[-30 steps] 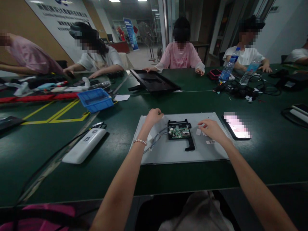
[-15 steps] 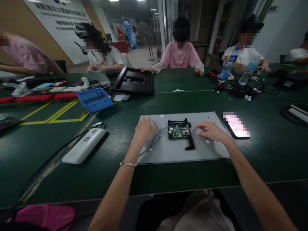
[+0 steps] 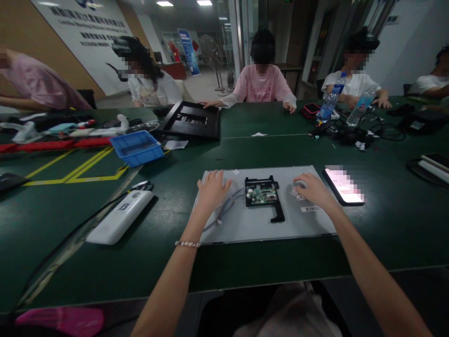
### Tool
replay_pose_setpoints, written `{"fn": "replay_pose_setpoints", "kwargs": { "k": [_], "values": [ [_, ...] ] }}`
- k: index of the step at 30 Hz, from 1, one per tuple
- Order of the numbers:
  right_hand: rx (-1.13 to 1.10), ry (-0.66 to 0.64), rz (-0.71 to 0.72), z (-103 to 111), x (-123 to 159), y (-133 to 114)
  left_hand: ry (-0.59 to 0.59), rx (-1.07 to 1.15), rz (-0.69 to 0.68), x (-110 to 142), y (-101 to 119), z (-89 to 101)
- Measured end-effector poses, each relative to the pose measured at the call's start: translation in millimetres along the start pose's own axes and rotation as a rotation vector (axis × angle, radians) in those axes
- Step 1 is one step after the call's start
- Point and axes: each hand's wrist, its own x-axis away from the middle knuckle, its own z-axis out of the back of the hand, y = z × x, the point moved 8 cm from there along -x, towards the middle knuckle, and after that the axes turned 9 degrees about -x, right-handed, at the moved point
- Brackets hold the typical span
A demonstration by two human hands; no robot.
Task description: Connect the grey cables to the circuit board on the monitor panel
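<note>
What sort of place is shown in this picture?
Probably a shared electronics workspace: a circuit board lies on a flat panel, on a big green table with people along its far side.

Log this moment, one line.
left hand: spread over panel | right hand: curled over panel, grip unclear | circuit board: between hands

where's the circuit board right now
In the head view, the circuit board is just right of centre, on the panel between the left hand and the right hand.

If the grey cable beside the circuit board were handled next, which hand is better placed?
Probably the left hand, open right beside the grey cable; the right hand is across the circuit board from it.
</note>
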Motion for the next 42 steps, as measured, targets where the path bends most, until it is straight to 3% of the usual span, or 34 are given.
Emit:
{"fn": "replay_pose_setpoints", "kwargs": {
  "k": [5, 8, 12, 16, 19, 23, 30, 37, 42],
  "values": [
    [-0.032, 0.069, 0.163, -6.1, -15.1, -37.4, 0.037, 0.177, -0.162, -4.2, 42.8, 22.5],
    [0.018, 0.035, 0.285, -15.3, -40.4, -74.7, 0.063, 0.185, -0.133, -4.1, 58.7, 22.7],
    [0.096, -0.129, 0.457, -47.6, -82.1, -120.0, 0.145, 0.153, -0.136, 7.5, 73.5, 18.9],
    [0.178, -0.28, 0.534, -91.5, -113.2, -143.6, 0.123, 0.117, -0.224, 21.7, 85.9, 8.1],
    [0.264, -0.406, 0.589, -120.2, -120.4, -153.3, 0.09, 0.091, -0.237, 25.2, 87.6, 0.0],
    [0.378, -0.444, 0.628, -134.7, -118.4, -163.2, 0.069, 0.098, -0.255, 24.2, 87.6, -4.5],
    [0.453, -0.348, 0.545, -135.4, -116.6, -165.5, 0.03, 0.109, -0.252, 23.5, 84.6, -4.5],
    [0.353, -0.136, 0.321, -85.3, -104.5, -125.0, 0.063, 0.259, -0.256, 21.5, 77.9, -2.1],
    [0.35, -0.144, 0.206, -79.2, -80.1, -109.8, 0.1, 0.361, -0.188, 17.0, 66.0, -2.3]
  ]
}}
